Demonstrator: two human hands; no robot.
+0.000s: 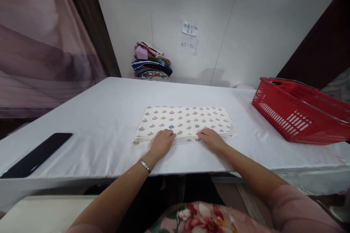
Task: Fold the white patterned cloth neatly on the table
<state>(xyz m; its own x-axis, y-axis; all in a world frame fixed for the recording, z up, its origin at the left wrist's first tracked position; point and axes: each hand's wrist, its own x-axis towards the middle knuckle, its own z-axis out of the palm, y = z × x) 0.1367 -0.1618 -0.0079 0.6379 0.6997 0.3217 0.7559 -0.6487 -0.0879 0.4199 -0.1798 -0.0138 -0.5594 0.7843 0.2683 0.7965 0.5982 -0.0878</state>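
A white-covered table (109,116) stands before a pale wall (213,7). Near its front edge lies a folded patterned cloth (183,120). The left hand (163,142) and right hand (212,139) touch its near edge, fingers bent; with thumbs hidden, I cannot tell whether they pinch. This looks like lining up the fold, which calls for keeping the layers even. Farther out are a red basket (273,113) at right and a fabric pile (151,63) by the wall.
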